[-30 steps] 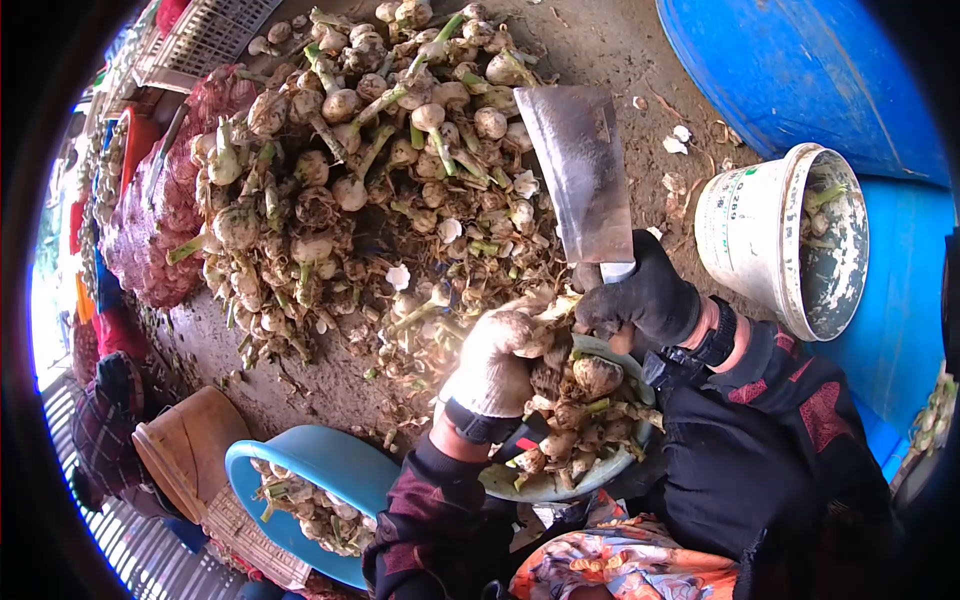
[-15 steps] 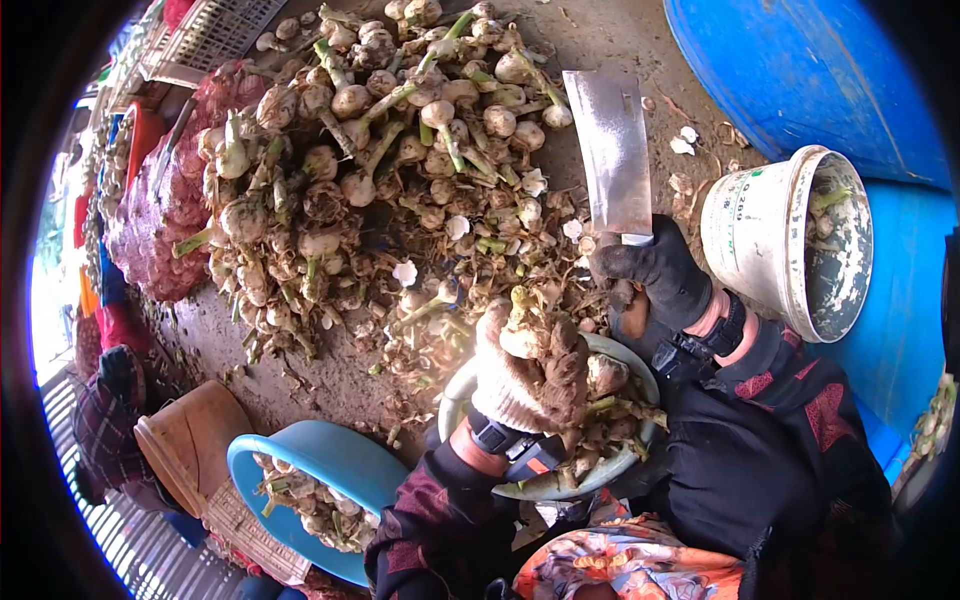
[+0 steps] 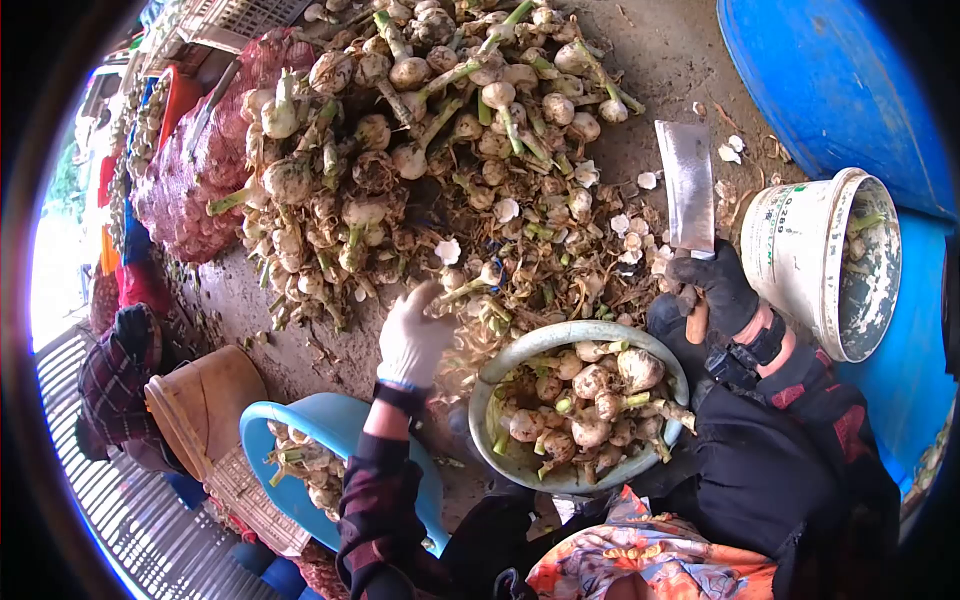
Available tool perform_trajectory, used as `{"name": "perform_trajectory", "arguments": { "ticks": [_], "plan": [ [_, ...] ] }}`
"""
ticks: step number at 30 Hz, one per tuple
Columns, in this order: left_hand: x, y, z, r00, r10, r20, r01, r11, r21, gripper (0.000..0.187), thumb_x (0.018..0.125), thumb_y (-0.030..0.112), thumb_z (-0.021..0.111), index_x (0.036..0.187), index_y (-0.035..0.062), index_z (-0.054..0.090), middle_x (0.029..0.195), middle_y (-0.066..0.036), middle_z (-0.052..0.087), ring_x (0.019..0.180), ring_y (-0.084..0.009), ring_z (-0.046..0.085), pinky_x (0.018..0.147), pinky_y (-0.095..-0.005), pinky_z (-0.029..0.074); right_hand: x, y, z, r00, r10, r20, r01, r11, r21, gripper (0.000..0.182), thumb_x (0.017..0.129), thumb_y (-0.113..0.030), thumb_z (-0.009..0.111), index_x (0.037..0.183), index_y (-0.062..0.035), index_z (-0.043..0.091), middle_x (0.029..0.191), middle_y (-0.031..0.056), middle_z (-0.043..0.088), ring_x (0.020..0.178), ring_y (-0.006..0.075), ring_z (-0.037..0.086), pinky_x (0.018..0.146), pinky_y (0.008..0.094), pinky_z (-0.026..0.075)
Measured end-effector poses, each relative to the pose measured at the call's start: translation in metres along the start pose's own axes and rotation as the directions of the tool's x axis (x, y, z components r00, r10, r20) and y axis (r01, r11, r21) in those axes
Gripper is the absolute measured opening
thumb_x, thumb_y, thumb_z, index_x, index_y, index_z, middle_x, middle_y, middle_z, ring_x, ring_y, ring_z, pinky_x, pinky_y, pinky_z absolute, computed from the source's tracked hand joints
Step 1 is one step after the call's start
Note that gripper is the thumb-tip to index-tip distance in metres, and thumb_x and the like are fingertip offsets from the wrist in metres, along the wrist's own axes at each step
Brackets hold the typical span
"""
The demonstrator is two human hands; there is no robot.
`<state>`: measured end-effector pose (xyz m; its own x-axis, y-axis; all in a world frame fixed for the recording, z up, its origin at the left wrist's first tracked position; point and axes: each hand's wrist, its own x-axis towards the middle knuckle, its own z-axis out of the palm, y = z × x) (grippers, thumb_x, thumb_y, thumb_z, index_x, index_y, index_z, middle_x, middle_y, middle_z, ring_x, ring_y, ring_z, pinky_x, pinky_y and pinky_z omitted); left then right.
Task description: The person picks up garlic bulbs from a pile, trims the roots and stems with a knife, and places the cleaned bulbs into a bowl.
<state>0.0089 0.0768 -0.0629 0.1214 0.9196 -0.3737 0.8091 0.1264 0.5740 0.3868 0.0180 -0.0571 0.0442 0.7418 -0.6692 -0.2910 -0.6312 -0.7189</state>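
Note:
My right hand (image 3: 718,285), in a dark glove, is wrapped round the wooden handle of a cleaver (image 3: 689,190). Its broad, stained blade points up and away from me. My left hand (image 3: 412,340), in a pale glove, reaches over the floor with its fingers apart, and I see nothing in it. It is close to the near edge of a big heap of garlic (image 3: 410,160) with stalks and roots on. Between my knees stands a grey-green basin (image 3: 560,335) holding several garlic bulbs, some with short stalks.
To the left, a light-blue tub (image 3: 400,455) holds garlic, beside a tan bucket (image 3: 215,400). A white bucket (image 3: 790,250) lies tilted at right, near a blue barrel (image 3: 850,90). A pink net sack (image 3: 190,190) borders the heap. Another person's sleeve (image 3: 115,390) shows far left.
My left hand held a garlic bulb above the basin; it has moved left, away from the basin, and opened. My right hand keeps the cleaver. The whole view has shifted.

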Motion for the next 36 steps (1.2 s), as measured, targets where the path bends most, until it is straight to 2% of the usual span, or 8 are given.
{"name": "perform_trajectory", "arguments": {
  "ticks": [7, 12, 21, 24, 25, 27, 31, 36],
  "plan": [
    [0.055, 0.004, 0.045, 0.956, -0.093, 0.277, -0.126, 0.724, 0.678, 0.034, 0.08, 0.021, 0.057, 0.113, 0.0164, 0.061, 0.112, -0.018, 0.058, 0.093, -0.0345, 0.062, 0.08, -0.0425, 0.05, 0.002, 0.002, 0.013, 0.999, -0.045, -0.001, 0.045, 0.999, -0.03, 0.01, 0.076, -0.008, 0.065, 0.078, -0.0013, 0.058, 0.063, 0.0075, 0.059, 0.041, 0.014, 0.052, 0.04, 0.0259, 0.043],
    [0.055, -0.019, 0.012, 0.946, -0.146, 0.288, 0.16, 0.987, -0.028, 0.024, 0.074, 0.011, 0.059, 0.097, 0.0067, 0.067, 0.08, -0.009, 0.067, 0.072, -0.0219, 0.064, 0.064, -0.0323, 0.05, 0.001, 0.006, -0.007, 0.999, 0.013, -0.04, -0.014, 1.0, -0.027, 0.013, 0.075, -0.008, 0.069, 0.085, -0.0024, 0.063, 0.07, 0.0034, 0.062, 0.053, 0.0102, 0.056, 0.045, 0.0236, 0.044],
    [0.008, 0.201, 0.007, 0.894, 0.248, 0.374, 0.271, 0.367, -0.89, 0.023, 0.063, 0.001, 0.058, 0.086, -0.0029, 0.058, 0.08, -0.011, 0.062, 0.067, -0.0225, 0.062, 0.064, -0.0331, 0.053, 0.01, 0.016, -0.01, 0.987, 0.16, -0.013, -0.16, 0.987, -0.02, 0.018, 0.076, -0.014, 0.071, 0.083, 0.0005, 0.063, 0.068, 0.0058, 0.061, 0.048, 0.0144, 0.054, 0.046, 0.0291, 0.045],
    [-0.004, 0.295, 0.033, 0.72, 0.642, 0.264, -0.093, 0.467, -0.879, 0.016, 0.073, 0.007, 0.063, 0.087, -0.0013, 0.062, 0.087, -0.008, 0.064, 0.066, -0.0173, 0.062, 0.06, -0.0299, 0.051, 0.02, 0.043, -0.015, 0.994, 0.098, -0.047, -0.094, 0.992, 0.086, 0.017, 0.076, -0.013, 0.07, 0.085, 0.0004, 0.063, 0.069, 0.0068, 0.063, 0.048, 0.0147, 0.055, 0.05, 0.0304, 0.047],
    [0.006, 0.308, 0.053, 0.251, 0.966, -0.066, -0.832, 0.18, -0.525, 0.036, 0.07, 0.02, 0.07, 0.097, -0.0028, 0.06, 0.1, -0.019, 0.058, 0.085, -0.0304, 0.063, 0.072, -0.0367, 0.053, 0.019, 0.043, -0.017, 0.995, 0.099, -0.035, -0.096, 0.993, 0.074, 0.017, 0.076, -0.013, 0.07, 0.085, 0.0004, 0.062, 0.069, 0.0068, 0.063, 0.049, 0.015, 0.055, 0.049, 0.0299, 0.048],
    [-0.027, 0.356, 0.068, 0.626, 0.75, 0.214, -0.026, 0.294, -0.955, 0.06, 0.064, 0.026, 0.075, 0.113, -0.0017, 0.053, 0.112, -0.024, 0.054, 0.098, -0.0398, 0.058, 0.085, -0.041, 0.048, 0.017, 0.043, -0.021, 0.996, 0.094, 0.008, -0.095, 0.994, 0.052, 0.017, 0.077, -0.013, 0.069, 0.084, 0.0003, 0.062, 0.069, 0.0068, 0.062, 0.05, 0.0154, 0.056, 0.049, 0.0289, 0.048],
    [-0.016, 0.301, 0.088, 0.65, 0.759, -0.04, -0.572, 0.454, -0.683, 0.08, 0.058, 0.018, 0.083, 0.126, -0.0004, 0.046, 0.119, -0.026, 0.054, 0.11, -0.0321, 0.057, 0.09, -0.0381, 0.049, 0.015, 0.038, -0.031, 0.997, 0.079, 0.025, -0.08, 0.996, 0.042, 0.016, 0.077, -0.013, 0.067, 0.084, 0.0003, 0.061, 0.067, 0.0068, 0.061, 0.052, 0.0163, 0.058, 0.049, 0.0269, 0.048],
    [0.062, 0.162, 0.085, 0.836, 0.501, -0.225, -0.452, 0.86, 0.237, 0.052, 0.064, 0.012, 0.076, 0.112, 0.0091, 0.056, 0.106, -0.013, 0.06, 0.094, -0.029, 0.061, 0.076, -0.0377, 0.054, 0.012, 0.024, -0.03, 0.99, 0.085, -0.112, -0.084, 0.996, 0.007, 0.013, 0.077, -0.011, 0.068, 0.078, -0.0005, 0.061, 0.061, 0.006, 0.059, 0.042, 0.0149, 0.054, 0.038, 0.0255, 0.042]
  ]
}}
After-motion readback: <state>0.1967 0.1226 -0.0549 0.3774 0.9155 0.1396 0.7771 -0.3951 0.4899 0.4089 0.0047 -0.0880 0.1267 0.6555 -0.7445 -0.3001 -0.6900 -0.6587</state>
